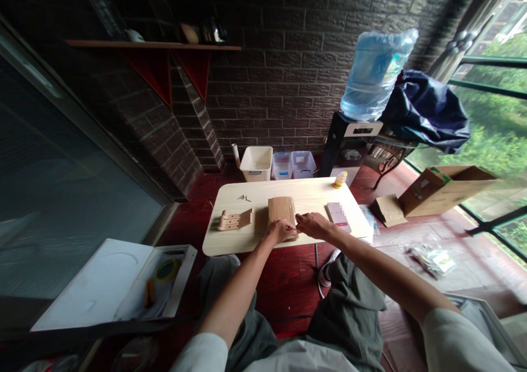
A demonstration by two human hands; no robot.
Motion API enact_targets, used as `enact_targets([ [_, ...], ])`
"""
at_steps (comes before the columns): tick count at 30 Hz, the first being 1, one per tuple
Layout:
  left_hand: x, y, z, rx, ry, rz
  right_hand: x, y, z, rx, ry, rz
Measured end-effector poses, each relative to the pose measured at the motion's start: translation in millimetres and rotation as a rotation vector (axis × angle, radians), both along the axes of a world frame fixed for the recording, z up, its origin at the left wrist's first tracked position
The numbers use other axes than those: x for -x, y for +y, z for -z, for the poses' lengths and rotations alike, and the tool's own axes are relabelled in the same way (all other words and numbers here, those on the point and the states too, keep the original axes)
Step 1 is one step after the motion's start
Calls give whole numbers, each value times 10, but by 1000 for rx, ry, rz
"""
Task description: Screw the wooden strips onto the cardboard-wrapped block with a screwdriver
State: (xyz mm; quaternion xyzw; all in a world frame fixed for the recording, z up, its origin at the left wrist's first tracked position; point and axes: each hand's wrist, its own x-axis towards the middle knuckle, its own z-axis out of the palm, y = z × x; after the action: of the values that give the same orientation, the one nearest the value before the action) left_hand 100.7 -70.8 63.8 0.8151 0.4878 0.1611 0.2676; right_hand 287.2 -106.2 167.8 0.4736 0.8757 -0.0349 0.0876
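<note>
A brown wooden box-like piece (281,208) rests near the middle of the pale table (255,190). My left hand (280,230) is at its near edge, fingers closed together; what they pinch, if anything, is too small to name. Against its right side is my right hand (312,224), also closed, on something small and dark that I cannot make out. To the left lies a wooden part with slots and curved ends (235,220). Behind that part are a few small metal pieces (246,198). A booklet with a pink lower part (339,217) lies on the right.
A small yellow-labelled bottle (340,180) stands at the table's back right corner. Bins (256,163) sit behind the table, beside a water dispenser (349,141). An open cardboard box (428,192) is on the right floor, and an open white case (102,284) is at left.
</note>
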Motion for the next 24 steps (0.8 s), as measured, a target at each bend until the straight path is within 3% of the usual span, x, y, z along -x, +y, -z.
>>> enact_targets([
  [4, 7, -1, 20, -14, -24, -3, 1, 7, -8, 19, 0, 43],
  [14, 28, 1, 3, 8, -43, 3, -55, -9, -75, 34, 46, -51],
  [24, 31, 3, -17, 41, -30, -1, -5, 8, -41, 18, 15, 55],
])
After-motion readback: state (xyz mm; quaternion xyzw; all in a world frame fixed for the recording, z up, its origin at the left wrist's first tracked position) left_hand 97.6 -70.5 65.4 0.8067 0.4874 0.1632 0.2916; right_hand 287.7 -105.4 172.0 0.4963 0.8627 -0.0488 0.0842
